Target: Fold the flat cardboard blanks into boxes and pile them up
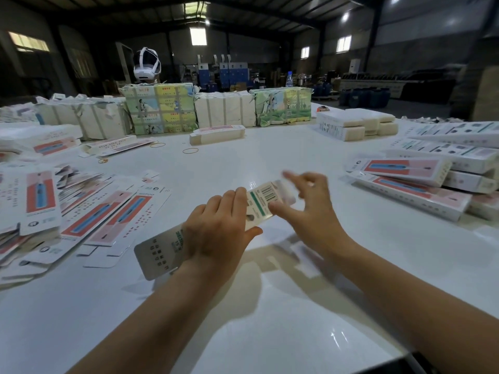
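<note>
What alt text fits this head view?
Two hands fold a box above a white table: the left hand grips it, the right hand works its end. Flat blanks lie left, finished boxes right.

Both bare forearms reach forward over the table, the left hand (pixel 218 228) wrapped fingers over and thumb under a long white printed cardboard box (pixel 210 228), while the blurred right hand (pixel 305 201) pinches its far end, index finger raised.
</note>
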The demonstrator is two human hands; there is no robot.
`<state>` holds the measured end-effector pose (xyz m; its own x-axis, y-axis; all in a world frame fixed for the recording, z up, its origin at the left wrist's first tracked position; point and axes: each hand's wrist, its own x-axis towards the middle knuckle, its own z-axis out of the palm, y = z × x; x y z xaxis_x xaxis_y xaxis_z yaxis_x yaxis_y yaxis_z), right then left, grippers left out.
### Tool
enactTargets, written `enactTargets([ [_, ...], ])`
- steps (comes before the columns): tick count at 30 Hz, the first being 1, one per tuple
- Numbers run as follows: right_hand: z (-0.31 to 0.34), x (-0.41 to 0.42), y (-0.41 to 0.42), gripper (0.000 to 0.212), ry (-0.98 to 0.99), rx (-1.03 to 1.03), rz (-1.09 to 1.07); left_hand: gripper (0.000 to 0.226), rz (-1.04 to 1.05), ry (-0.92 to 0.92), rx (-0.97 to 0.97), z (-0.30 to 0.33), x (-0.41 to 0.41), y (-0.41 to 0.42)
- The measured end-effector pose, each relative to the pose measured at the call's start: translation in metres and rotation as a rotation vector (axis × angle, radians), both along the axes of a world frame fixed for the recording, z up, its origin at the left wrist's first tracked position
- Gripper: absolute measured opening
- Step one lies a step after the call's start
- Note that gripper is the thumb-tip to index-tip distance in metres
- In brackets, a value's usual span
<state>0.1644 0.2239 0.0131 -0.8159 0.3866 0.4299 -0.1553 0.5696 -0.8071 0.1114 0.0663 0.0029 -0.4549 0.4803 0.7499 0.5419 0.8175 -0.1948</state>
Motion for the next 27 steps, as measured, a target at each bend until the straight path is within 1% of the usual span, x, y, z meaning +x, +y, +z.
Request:
enactTargets([
  [1, -0.001, -0.002, 0.003, 0.081, -0.034, -0.061, -0.037, 0.077, -0.005, -0.007, 0.016, 0.001, 0.001, -0.001],
  [2, -0.001, -0.003, 0.006, 0.104, -0.09, -0.235, -0.006, 0.076, -0.011, -0.01, 0.027, 0.002, 0.002, -0.002],
  [3, 0.0, -0.004, 0.006, 0.114, -0.132, -0.494, 0.091, 0.076, -0.016, -0.006, 0.031, 0.002, 0.003, -0.002],
  [4, 0.002, -0.005, 0.005, 0.112, -0.167, -0.76, 0.254, 0.076, -0.02, 0.003, 0.03, 0.003, 0.004, -0.002],
  [5, 0.004, -0.005, 0.004, 0.097, -0.17, -0.974, 0.389, 0.076, -0.023, 0.01, 0.026, 0.003, 0.005, -0.001],
  [6, 0.004, -0.006, 0.003, 0.075, -0.162, -1.075, 0.446, 0.076, -0.024, 0.013, 0.02, 0.003, 0.006, 0.0],
  [7, 0.002, -0.008, 0.002, 0.051, -0.144, -1.067, 0.444, 0.077, -0.02, 0.011, 0.013, 0.003, 0.007, 0.001],
  [8, 0.0, -0.007, 0.0, 0.033, -0.101, -0.971, 0.404, 0.078, -0.011, 0.006, 0.005, 0.003, 0.007, 0.002],
  [9, -0.002, -0.005, -0.002, 0.02, -0.041, -0.788, 0.336, 0.079, -0.001, -0.003, -0.004, 0.003, 0.007, 0.003],
  [10, -0.004, -0.002, -0.005, 0.011, 0.026, -0.517, 0.259, 0.08, 0.014, -0.008, -0.015, 0.003, 0.007, 0.004],
  [11, -0.005, 0.001, -0.008, 0.012, 0.085, -0.231, 0.176, 0.081, 0.031, -0.009, -0.028, 0.002, 0.007, 0.004],
  [12, -0.008, 0.004, -0.011, 0.017, 0.123, 0.025, 0.103, 0.081, 0.047, -0.005, -0.037, 0.002, 0.007, 0.005],
  [13, -0.01, 0.006, -0.014, 0.018, 0.149, 0.198, 0.07, 0.08, 0.055, -0.004, -0.039, 0.002, 0.007, 0.005],
  [14, -0.011, 0.006, -0.017, 0.014, 0.159, 0.291, 0.063, 0.078, 0.054, -0.004, -0.036, 0.002, 0.006, 0.004],
  [15, -0.012, 0.006, -0.018, 0.014, 0.159, 0.325, 0.064, 0.077, 0.05, -0.004, -0.035, 0.002, 0.006, 0.004],
  [16, -0.012, 0.005, -0.018, 0.017, 0.143, 0.274, 0.077, 0.077, 0.048, -0.004, -0.033, 0.002, 0.005, 0.002],
  [17, -0.009, 0.005, -0.02, 0.022, 0.111, 0.103, 0.113, 0.077, 0.051, -0.005, -0.032, 0.002, 0.004, 0.001],
  [19, -0.002, 0.004, -0.018, 0.032, 0.041, -0.372, 0.219, 0.076, 0.053, -0.008, -0.028, 0.002, 0.004, -0.002],
  [20, 0.0, 0.003, -0.015, 0.031, 0.017, -0.537, 0.264, 0.074, 0.05, -0.008, -0.025, 0.002, 0.003, -0.003],
  [21, 0.001, 0.001, -0.012, 0.026, 0.008, -0.631, 0.289, 0.074, 0.046, -0.006, -0.024, 0.002, 0.003, -0.003],
  [22, 0.002, 0.001, -0.01, 0.021, 0.006, -0.679, 0.297, 0.073, 0.042, -0.003, -0.023, 0.002, 0.003, -0.004],
  [24, 0.002, 0.0, -0.009, 0.018, 0.025, -0.713, 0.287, 0.073, 0.03, 0.009, -0.017, 0.002, 0.003, -0.003],
  [27, 0.003, 0.001, -0.009, 0.025, 0.075, -0.709, 0.282, 0.072, -0.004, 0.025, 0.011, 0.002, 0.003, -0.002],
])
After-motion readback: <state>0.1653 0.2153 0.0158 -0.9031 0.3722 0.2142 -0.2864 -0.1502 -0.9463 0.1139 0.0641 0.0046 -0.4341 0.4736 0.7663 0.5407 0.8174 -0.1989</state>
